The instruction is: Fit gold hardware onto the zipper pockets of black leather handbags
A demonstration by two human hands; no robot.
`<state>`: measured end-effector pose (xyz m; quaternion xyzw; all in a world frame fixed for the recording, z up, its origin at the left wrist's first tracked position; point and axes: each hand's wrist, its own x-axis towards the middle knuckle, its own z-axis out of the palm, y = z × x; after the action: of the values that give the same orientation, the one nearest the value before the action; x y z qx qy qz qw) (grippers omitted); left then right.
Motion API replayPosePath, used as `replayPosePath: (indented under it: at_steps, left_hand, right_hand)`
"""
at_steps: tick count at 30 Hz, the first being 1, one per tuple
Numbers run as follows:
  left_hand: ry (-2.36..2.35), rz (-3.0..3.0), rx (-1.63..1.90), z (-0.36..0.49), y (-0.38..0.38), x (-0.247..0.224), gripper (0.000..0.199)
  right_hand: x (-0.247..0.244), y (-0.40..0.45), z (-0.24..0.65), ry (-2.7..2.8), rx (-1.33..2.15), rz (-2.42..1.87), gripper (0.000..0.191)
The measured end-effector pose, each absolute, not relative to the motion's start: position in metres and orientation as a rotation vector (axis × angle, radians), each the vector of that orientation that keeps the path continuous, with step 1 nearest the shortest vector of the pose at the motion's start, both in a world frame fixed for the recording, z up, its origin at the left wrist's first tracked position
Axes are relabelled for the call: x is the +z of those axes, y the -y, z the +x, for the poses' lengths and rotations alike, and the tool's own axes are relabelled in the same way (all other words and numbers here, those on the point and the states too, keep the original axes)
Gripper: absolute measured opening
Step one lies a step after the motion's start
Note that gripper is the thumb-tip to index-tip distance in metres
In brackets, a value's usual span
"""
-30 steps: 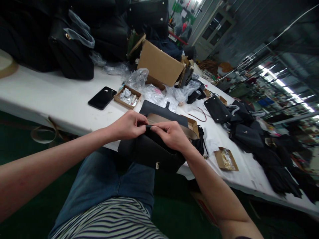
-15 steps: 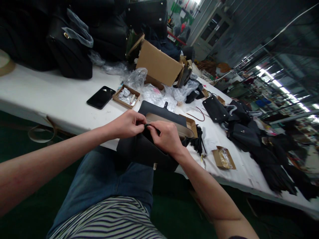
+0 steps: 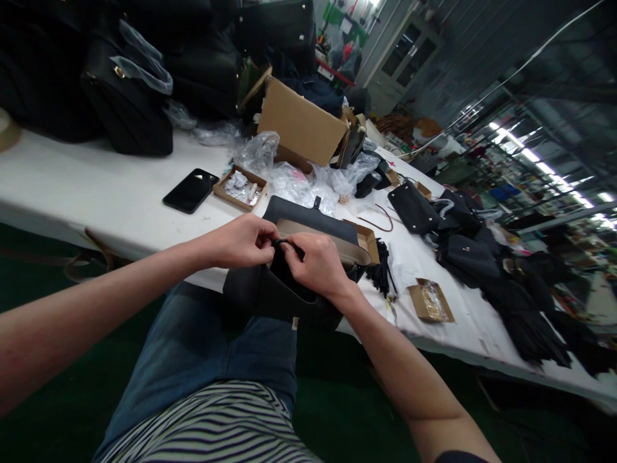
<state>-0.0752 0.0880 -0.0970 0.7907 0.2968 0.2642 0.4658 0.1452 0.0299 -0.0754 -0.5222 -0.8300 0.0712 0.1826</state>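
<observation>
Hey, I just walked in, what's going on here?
A person is working on a black bag at the edge of a white table. The left hand and right hand meet at its open mouth, seemingly pinching dark material there; the exact detail is too small to tell. The flap is lifted back. A phone and a small tray of parts lie beyond the left hand.
</observation>
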Motion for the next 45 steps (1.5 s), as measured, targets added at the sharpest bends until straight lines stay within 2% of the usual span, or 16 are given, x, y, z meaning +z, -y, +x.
replayPosePath:
  at_steps: [8, 16, 20, 22, 26, 31, 35, 39, 45]
  left_hand:
    - [-0.75, 1.939, 0.759, -0.068, -0.09, -0.107, 0.012]
    - [-0.765, 2.093, 0.83, -0.066, -0.088, -0.106, 0.007]
    - [-0.754, 2.196, 0.859, -0.068, -0.087, -0.107, 0.009]
    - [-0.748, 2.207, 0.863, -0.068, -0.087, -0.108, 0.011]
    - [-0.762, 2.222, 0.882, -0.068, -0.088, -0.106, 0.008]
    - [-0.819, 2.367, 0.833, -0.066, -0.088, -0.101, 0.011]
    - [-0.892, 2.558, 0.729, -0.064, -0.084, -0.097, 0.011]
    - [-0.952, 2.578, 0.681, -0.063, -0.08, -0.096, 0.011]
    - [-0.802, 2.449, 0.709, -0.068, -0.08, -0.099, 0.016]
  right_hand:
    - [-0.076, -0.03, 0.147, 2.342, 0.188, -1.461, 0.018]
    - [-0.078, -0.035, 0.157, 2.353, 0.289, -1.381, 0.022]
    - [-0.079, -0.037, 0.163, 2.381, 0.407, -1.266, 0.017]
    - [-0.08, -0.037, 0.163, 2.362, 0.437, -1.236, 0.02]
    - [-0.082, -0.039, 0.163, 2.368, 0.331, -1.274, 0.014]
    - [-0.077, -0.045, 0.167, 2.571, 0.089, -1.253, 0.019]
    - [-0.067, -0.049, 0.169, 2.729, 0.037, -1.223, 0.019]
    - [-0.063, -0.052, 0.17, 2.766, 0.102, -1.186, 0.016]
    - [-0.06, -0.056, 0.172, 2.725, 0.375, -1.147, 0.017]
